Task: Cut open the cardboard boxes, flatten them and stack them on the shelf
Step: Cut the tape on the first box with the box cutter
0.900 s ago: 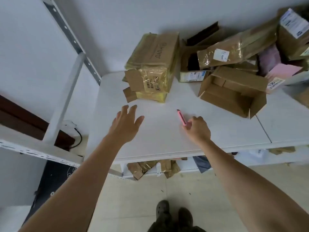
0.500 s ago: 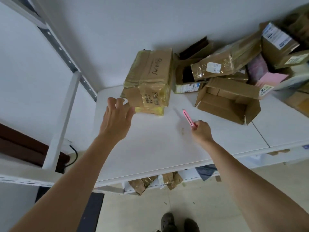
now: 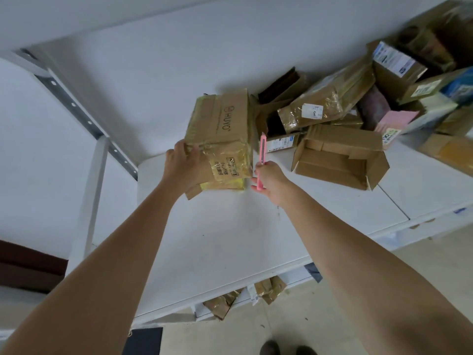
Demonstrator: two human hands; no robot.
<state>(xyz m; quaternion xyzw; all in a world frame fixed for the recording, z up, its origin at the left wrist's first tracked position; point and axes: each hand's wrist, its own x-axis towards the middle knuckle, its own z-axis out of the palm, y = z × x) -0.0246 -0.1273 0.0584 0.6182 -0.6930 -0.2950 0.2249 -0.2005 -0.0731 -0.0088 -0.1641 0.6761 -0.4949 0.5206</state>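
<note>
Now, from the head camera: the left hand (image 3: 183, 163) grips the near left corner of the tape-wrapped brown cardboard box (image 3: 223, 135) standing on the white desk (image 3: 230, 239), fingers (image 3: 179, 149) curled over its edge. The right hand (image 3: 268, 179) pinches a slim pink utility knife (image 3: 262, 156), tip up, just beside the box's right side. An open, empty brown carton (image 3: 337, 156) lies further right.
</note>
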